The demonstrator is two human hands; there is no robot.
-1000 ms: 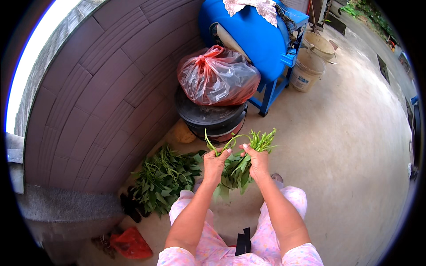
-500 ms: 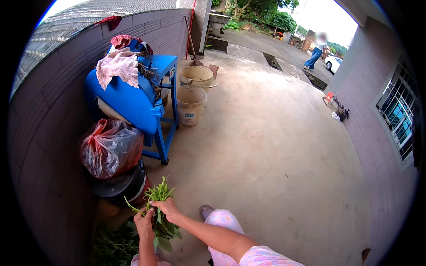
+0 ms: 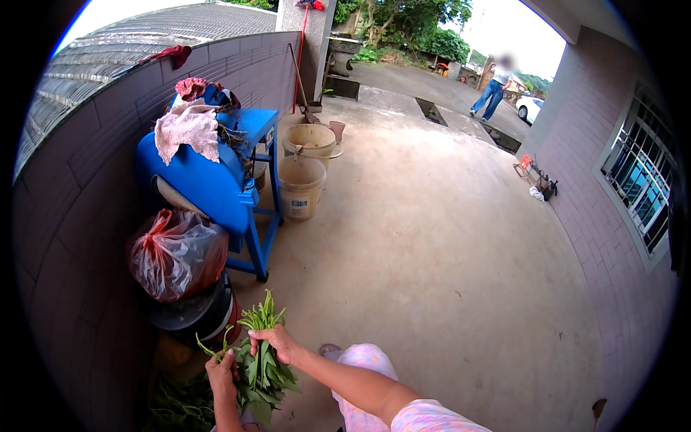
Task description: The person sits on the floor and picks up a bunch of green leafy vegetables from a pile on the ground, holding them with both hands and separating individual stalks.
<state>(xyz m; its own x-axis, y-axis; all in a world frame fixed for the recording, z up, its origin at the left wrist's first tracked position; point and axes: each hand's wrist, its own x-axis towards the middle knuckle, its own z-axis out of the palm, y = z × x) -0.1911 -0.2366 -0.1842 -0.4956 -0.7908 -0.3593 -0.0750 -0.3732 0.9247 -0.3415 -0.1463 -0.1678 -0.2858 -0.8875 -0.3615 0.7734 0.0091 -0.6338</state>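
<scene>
A bunch of leafy green stems point(image 3: 263, 371) hangs from my right hand point(image 3: 277, 344), whose fingers are wrapped round it below the cut stem ends. The ends point up and the leaves droop. My left hand point(image 3: 222, 373) is closed just left of the bunch, pinching a thin green stem point(image 3: 210, 351) that sticks out above the thumb. Leaves partly hide the left fingertips. On the floor at the lower left lies a dark heap of greens point(image 3: 180, 405), partly behind my left forearm.
A lidded black bucket point(image 3: 191, 309) carries a tied plastic bag point(image 3: 180, 255) by the left wall. Beyond stand a blue machine point(image 3: 194, 162) draped with cloths and pale buckets point(image 3: 301, 189). Concrete floor point(image 3: 432, 273) stretches right to a barred window point(image 3: 640, 169). A person point(image 3: 493, 93) is far off.
My hands have drawn apart a little, the left one moving left and down with a stem. More of the bunch's leaves show. The distant person has moved left in the picture, and the view has shifted slightly.
</scene>
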